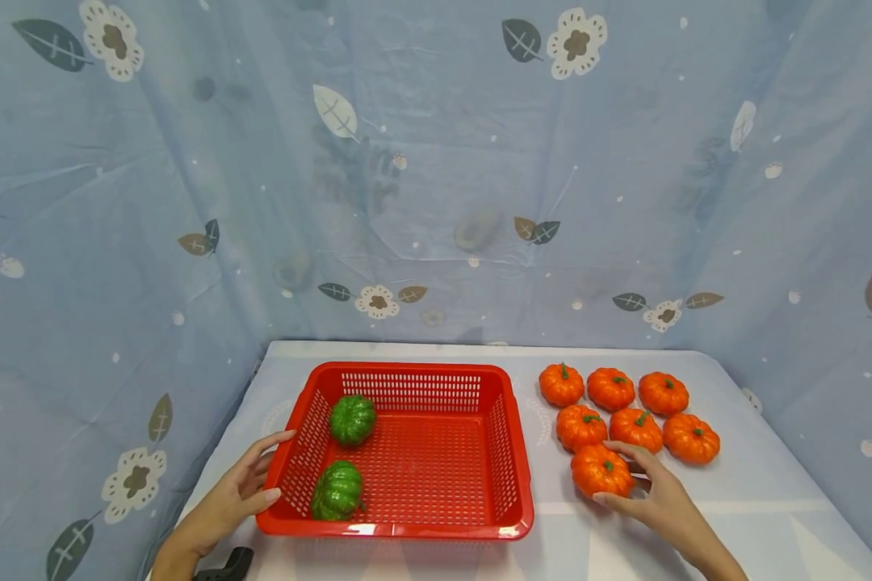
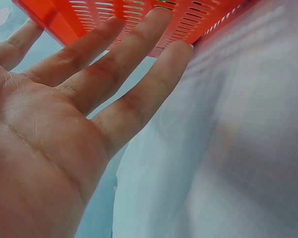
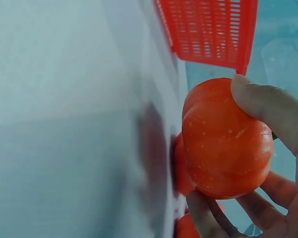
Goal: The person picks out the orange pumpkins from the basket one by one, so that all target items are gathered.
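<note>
My right hand [image 1: 654,492] holds a small orange pumpkin [image 1: 600,471] with a green stem, thumb on its near side and fingers round the far side. In the right wrist view the pumpkin [image 3: 226,141] sits between thumb and fingertips; whether it still touches the table, I cannot tell. My left hand [image 1: 228,492] rests at the left side of a red plastic basket [image 1: 407,528], its fingers fairly straight against the perforated wall in the left wrist view. Two green pumpkins, one far [image 1: 352,420] and one near [image 1: 337,491], lie inside the basket's left part.
Several more orange pumpkins [image 1: 635,430] stand in two rows at the right, just beyond the held one. A pale cloth [image 1: 552,537] covers the table. Blue patterned curtains [image 1: 436,202] hang behind and at both sides.
</note>
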`<state>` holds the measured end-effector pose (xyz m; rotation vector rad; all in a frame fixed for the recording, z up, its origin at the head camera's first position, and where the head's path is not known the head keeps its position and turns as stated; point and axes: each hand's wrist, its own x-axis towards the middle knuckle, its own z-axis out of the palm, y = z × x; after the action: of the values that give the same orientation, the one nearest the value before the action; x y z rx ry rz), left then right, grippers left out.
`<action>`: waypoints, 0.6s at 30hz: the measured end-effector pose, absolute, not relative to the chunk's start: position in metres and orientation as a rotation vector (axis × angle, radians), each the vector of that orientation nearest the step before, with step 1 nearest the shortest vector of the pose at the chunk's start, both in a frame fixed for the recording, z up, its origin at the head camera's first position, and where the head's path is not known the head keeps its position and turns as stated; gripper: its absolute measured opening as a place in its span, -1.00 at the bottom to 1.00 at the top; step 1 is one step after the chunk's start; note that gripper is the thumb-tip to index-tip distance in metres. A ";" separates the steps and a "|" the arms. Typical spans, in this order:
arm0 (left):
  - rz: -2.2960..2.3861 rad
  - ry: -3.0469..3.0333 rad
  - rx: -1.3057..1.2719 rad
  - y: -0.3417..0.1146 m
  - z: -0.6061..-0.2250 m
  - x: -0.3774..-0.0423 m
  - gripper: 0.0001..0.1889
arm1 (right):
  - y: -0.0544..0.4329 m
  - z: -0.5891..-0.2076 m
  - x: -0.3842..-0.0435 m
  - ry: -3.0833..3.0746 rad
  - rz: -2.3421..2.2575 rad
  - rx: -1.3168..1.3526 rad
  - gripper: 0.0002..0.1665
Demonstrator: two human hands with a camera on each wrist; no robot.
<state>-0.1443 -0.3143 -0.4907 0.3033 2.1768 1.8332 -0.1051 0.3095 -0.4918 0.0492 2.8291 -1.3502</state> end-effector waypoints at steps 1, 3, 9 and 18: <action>1.832 2.177 0.305 -0.314 -0.491 -0.144 -0.24 | 0.310 -0.493 -0.104 2.817 -1.342 0.076 0.01; 1.826 2.180 0.311 -0.314 -0.490 -0.145 -0.24 | 0.310 -0.496 -0.102 2.789 -1.320 0.128 0.04; 1.829 2.171 0.317 -0.314 -0.491 -0.144 -0.24 | 0.312 -0.502 -0.099 2.748 -1.301 0.190 0.09; 1.840 2.188 0.349 -0.315 -0.492 -0.144 -0.25 | 0.313 -0.506 -0.099 2.778 -1.263 0.185 0.06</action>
<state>-0.1442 -0.3148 -0.4918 0.3489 2.1877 1.8404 -0.0993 0.3127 -0.5061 0.1850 2.7781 -1.2630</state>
